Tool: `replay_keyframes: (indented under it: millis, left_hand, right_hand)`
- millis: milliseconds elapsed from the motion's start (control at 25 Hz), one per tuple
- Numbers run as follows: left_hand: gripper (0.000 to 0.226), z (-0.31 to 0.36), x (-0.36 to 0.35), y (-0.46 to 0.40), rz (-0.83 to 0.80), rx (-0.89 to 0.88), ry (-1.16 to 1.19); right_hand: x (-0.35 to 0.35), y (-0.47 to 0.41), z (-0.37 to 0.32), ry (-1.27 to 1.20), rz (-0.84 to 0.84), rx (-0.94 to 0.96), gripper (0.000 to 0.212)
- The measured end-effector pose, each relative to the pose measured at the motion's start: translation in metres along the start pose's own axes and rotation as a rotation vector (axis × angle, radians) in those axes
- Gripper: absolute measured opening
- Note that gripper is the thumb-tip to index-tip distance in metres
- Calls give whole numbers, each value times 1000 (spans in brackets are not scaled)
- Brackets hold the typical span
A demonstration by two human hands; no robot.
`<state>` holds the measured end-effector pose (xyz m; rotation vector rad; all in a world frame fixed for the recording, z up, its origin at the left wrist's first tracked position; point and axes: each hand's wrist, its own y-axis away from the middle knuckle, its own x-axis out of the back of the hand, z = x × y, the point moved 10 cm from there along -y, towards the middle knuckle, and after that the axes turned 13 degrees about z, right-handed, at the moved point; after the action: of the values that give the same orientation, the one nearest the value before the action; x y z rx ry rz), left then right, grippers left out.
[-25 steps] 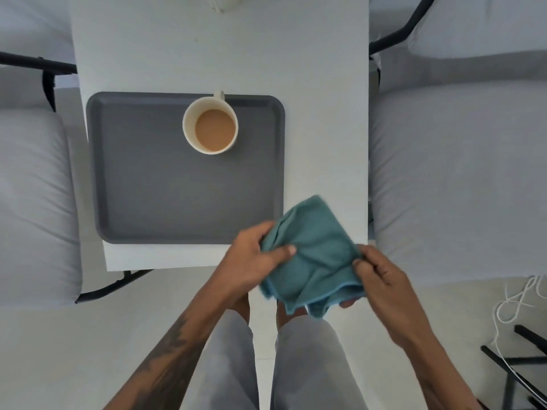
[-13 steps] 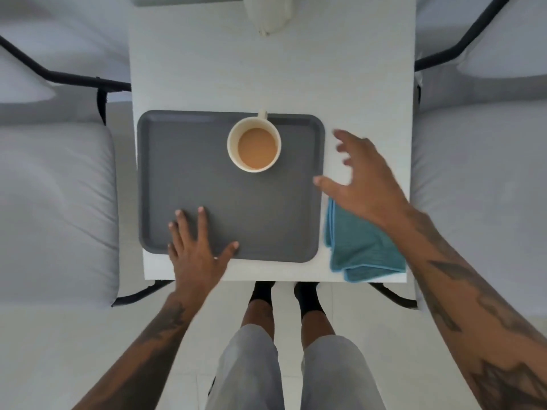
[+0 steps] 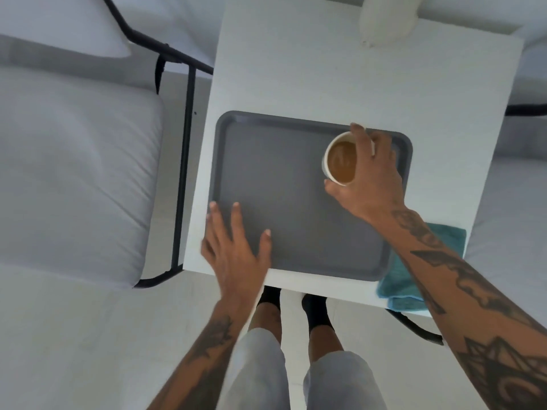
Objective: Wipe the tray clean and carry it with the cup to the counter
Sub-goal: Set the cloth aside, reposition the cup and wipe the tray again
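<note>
The right hand (image 3: 368,179) has left the folded teal cloth (image 3: 402,284) on the white bench (image 3: 296,69), now clasping the white coffee cup (image 3: 340,162) on the grey plastic tray (image 3: 281,187); left hand (image 3: 233,250) flat, released, steadying it

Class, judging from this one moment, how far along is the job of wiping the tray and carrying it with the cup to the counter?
Done: nothing clearly; the teal cloth lies on the table beside the tray. In hand: the right hand grips the full cup by its rim, and the left hand lies open at the tray's near left corner. Left: wiping, then carrying both to the counter, which is out of view.
</note>
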<state>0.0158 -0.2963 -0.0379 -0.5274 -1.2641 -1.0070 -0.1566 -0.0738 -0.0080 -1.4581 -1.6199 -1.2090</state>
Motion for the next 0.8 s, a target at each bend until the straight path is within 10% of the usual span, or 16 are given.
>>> replay_keyframes:
  millis: [800]
  left_hand:
    - [68, 5, -14, -52, -39, -411, -176]
  right_hand:
    - [6, -70, -164, -75, 45, 317, 99]
